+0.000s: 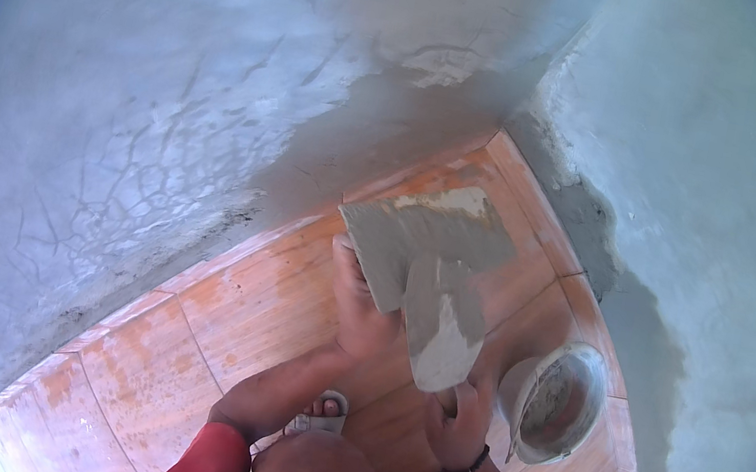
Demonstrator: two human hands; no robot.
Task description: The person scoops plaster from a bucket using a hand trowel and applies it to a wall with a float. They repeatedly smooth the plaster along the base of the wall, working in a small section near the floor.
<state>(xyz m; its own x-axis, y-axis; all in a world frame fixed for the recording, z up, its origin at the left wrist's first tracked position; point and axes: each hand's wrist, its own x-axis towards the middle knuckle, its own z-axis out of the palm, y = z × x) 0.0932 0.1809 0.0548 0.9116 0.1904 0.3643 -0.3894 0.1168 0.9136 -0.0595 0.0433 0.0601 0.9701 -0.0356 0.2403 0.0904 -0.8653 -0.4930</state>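
Note:
My left hand (353, 282) is closed on a flat rectangular plasterer's hawk (386, 247), held out over the tiled floor. Wet grey plaster is smeared across it, with a paler bare patch along its far edge. In my right hand (456, 428), which wears a dark bracelet, is a trowel (443, 335). Its rounded blade overlaps the hawk's near right side and carries grey plaster with a lighter streak. The trowel's handle is mostly hidden by the hand. To the right of that hand stands a white bucket (580, 406) with grey residue inside.
Wood-look tiles (257, 316) cover the floor, meeting a low tile skirting (537, 197) at the corner. Damp grey plaster (395, 130) runs along the foot of the cracked left wall (136, 139) and the pale right wall (706, 160). A sandalled foot (331, 405) shows below.

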